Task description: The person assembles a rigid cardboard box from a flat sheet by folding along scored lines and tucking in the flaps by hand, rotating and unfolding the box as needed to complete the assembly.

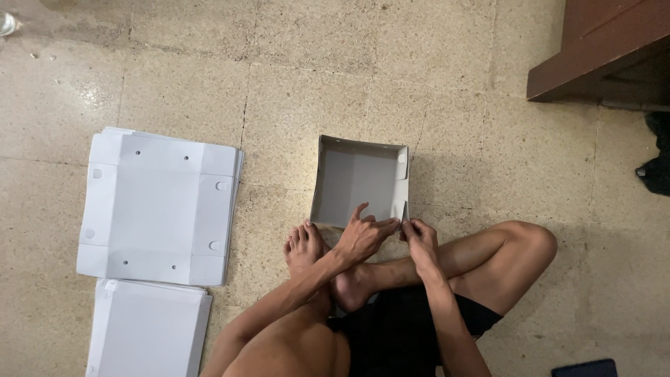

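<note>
Looking down from my head camera, the half-folded white cardboard box (359,181) sits on the speckled stone floor (447,77) straight ahead of my crossed legs, just beyond my feet, with its open top facing up and three walls already standing. Its near right corner is the spot that matters: both my hands meet there, so the box lies directly forward of them, touching the fingertips. My left hand (363,237) reaches across my shin from the left, fingers spread and only loosely curled, the tips resting on the near edge of the box and pressing the flap by that corner rather than gripping around anything. My right hand (419,241) comes in from the right and is slightly closer to the corner; its thumb and fingers are pinched together on the small corner flap (403,213), which stands upright at the box's near right side. Both hands are about equally near, within touching reach. Well off to my left lies a stack of flat, unfolded box blanks (157,206), with a second stack (150,328) just below it, both apart from my hands.
</note>
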